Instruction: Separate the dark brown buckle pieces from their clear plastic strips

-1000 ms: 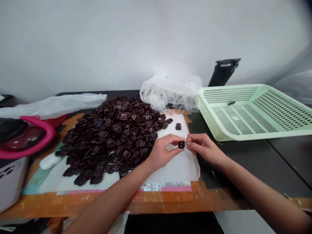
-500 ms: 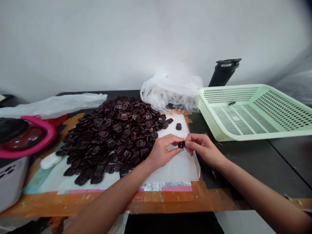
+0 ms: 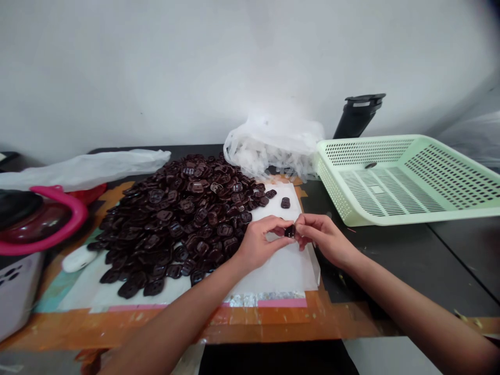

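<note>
My left hand point(image 3: 260, 240) pinches a small glossy dark brown slotted plastic piece point(image 3: 289, 231) between thumb and fingertips, just above the white paper sheet point(image 3: 273, 276). Close against the right edge of that piece is my right hand point(image 3: 318, 235), its thumb and fingers pressed together. Whatever sits inside those fingertips is hidden. Left of my hands spreads a large heap of like dark brown pieces point(image 3: 187, 219). One single piece point(image 3: 285, 202) lies on the paper beyond my fingers.
A pale green perforated basket point(image 3: 390, 216) stands at the right with one dark piece point(image 3: 371, 164) inside. Behind the heap are a clear plastic bag point(image 3: 273, 146) and a black tumbler point(image 3: 357, 117). At the left lie a pink-handled pot point(image 3: 78, 213), a white mouse point(image 3: 78, 259) and a phone point(image 3: 19, 291).
The held piece has turned slightly between my left fingertips. My right fingertips have come in closer against it. The rest of the table looks the same.
</note>
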A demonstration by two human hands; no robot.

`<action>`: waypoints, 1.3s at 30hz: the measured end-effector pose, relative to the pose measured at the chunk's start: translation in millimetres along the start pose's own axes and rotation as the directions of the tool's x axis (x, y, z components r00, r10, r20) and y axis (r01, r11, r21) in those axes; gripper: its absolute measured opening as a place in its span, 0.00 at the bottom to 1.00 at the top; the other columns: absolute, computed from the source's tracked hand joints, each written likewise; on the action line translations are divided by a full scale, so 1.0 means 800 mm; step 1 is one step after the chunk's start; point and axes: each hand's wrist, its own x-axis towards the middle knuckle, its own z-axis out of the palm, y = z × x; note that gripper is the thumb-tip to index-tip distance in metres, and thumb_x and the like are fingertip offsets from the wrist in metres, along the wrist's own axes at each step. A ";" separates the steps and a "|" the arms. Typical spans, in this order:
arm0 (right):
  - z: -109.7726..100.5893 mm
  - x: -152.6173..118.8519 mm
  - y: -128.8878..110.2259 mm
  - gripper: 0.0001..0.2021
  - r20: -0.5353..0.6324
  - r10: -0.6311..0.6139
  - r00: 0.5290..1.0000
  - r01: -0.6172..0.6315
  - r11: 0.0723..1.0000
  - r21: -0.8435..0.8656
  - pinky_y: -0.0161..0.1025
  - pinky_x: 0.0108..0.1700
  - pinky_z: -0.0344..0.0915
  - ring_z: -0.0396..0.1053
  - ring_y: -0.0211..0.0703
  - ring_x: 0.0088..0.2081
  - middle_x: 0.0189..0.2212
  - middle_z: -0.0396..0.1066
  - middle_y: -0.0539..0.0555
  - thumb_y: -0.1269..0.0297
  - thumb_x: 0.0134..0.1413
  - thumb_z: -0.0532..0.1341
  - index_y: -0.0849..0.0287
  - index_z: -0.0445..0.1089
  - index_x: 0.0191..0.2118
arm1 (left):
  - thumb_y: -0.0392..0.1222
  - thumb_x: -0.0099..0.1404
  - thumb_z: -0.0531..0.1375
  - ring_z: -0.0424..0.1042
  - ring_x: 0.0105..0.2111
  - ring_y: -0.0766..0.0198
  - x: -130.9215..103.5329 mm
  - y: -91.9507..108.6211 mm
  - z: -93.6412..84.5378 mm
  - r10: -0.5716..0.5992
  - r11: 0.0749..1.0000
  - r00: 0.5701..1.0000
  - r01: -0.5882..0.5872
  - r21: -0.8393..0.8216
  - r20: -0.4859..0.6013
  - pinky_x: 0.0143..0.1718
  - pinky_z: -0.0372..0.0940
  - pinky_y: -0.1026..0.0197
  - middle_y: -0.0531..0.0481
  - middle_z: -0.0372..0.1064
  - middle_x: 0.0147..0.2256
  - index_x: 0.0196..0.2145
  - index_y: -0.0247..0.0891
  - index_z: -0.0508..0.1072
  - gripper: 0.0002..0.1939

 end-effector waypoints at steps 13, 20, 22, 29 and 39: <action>0.004 0.000 0.002 0.12 0.033 -0.022 0.999 0.016 0.986 0.165 0.36 0.28 0.69 0.63 0.35 0.25 0.25 0.65 0.50 0.57 0.53 0.63 0.60 0.66 0.27 | 0.44 0.56 0.67 0.71 0.35 0.62 -0.004 -0.011 0.005 -0.001 0.988 0.996 -0.012 -0.151 -0.085 0.39 0.68 0.58 0.45 0.72 0.34 0.40 0.36 0.76 0.15; 0.003 -0.002 -0.001 0.11 0.001 0.004 1.000 -0.004 0.983 0.181 0.29 0.19 0.52 0.52 0.29 0.20 0.22 0.61 0.47 0.60 0.53 0.63 0.60 0.65 0.27 | 0.42 0.56 0.67 0.72 0.38 0.61 -0.002 -0.012 0.004 -0.037 0.982 0.997 0.023 -0.189 -0.074 0.41 0.69 0.58 0.43 0.73 0.38 0.43 0.36 0.76 0.16; 0.004 -0.002 -0.001 0.11 -0.008 -0.007 1.000 0.008 0.982 0.188 0.30 0.20 0.54 0.54 0.30 0.20 0.22 0.61 0.47 0.61 0.53 0.63 0.61 0.65 0.27 | 0.41 0.56 0.67 0.72 0.38 0.61 -0.001 -0.011 0.004 -0.020 0.985 0.997 0.006 -0.175 -0.078 0.40 0.69 0.58 0.44 0.73 0.38 0.43 0.36 0.76 0.16; 0.007 -0.001 0.002 0.09 -0.045 0.013 0.999 -0.005 0.986 0.168 0.32 0.23 0.62 0.60 0.32 0.20 0.20 0.64 0.48 0.62 0.52 0.63 0.60 0.66 0.27 | 0.39 0.55 0.68 0.73 0.37 0.61 0.001 -0.001 -0.001 0.098 0.995 0.991 -0.099 -0.006 -0.090 0.40 0.68 0.58 0.45 0.74 0.36 0.40 0.37 0.77 0.13; 0.008 -0.001 0.005 0.11 0.051 0.011 0.999 -0.023 0.969 0.247 0.33 0.26 0.67 0.64 0.34 0.23 0.22 0.66 0.49 0.60 0.53 0.64 0.61 0.66 0.29 | 0.39 0.55 0.68 0.72 0.33 0.64 0.000 0.001 0.000 0.201 0.980 0.969 -0.197 0.040 -0.144 0.37 0.68 0.60 0.46 0.73 0.33 0.39 0.36 0.77 0.13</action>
